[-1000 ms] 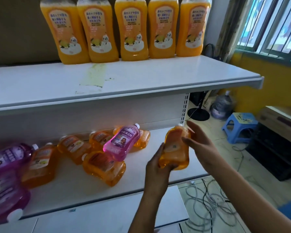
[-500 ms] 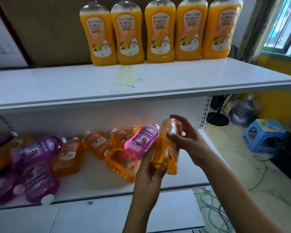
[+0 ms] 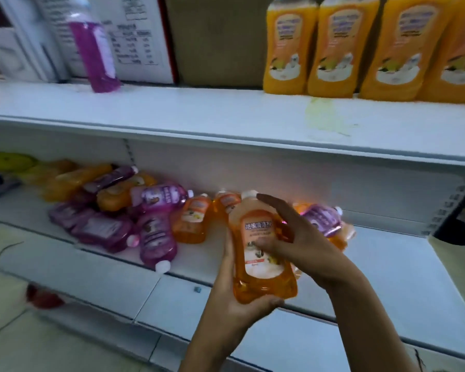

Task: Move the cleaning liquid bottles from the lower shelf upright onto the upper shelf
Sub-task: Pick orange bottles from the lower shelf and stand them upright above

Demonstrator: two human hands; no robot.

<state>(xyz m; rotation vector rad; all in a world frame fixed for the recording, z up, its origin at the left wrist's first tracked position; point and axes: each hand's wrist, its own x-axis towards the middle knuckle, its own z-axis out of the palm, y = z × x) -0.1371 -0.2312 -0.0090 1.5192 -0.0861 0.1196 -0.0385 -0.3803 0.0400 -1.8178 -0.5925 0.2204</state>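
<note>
Both hands hold one orange bottle (image 3: 261,245) of cleaning liquid in front of the lower shelf (image 3: 387,277), cap up and label facing the camera, only slightly tilted. The left hand (image 3: 234,299) cups it from below and along its left side, with the fingers (image 3: 266,302) curled under the base. The right hand (image 3: 293,237) lies across the front and right side of the bottle, thumb pressed on the label and the other fingers stretched out and a little apart, reaching up towards the white cap (image 3: 249,194). Behind the hands, on the lower shelf, a heap of orange and purple bottles (image 3: 156,218) lies on its side, caps pointing various ways, some resting on top of others; a purple one (image 3: 322,217) shows just to the right of the right hand. On the upper shelf (image 3: 199,114) a row of large orange bottles (image 3: 333,49) stands upright at the back right, and a single purple bottle (image 3: 97,49) stands upright well to the left, blurred. A yellowish stain (image 3: 322,116) marks the upper shelf in front of the large bottles.
</note>
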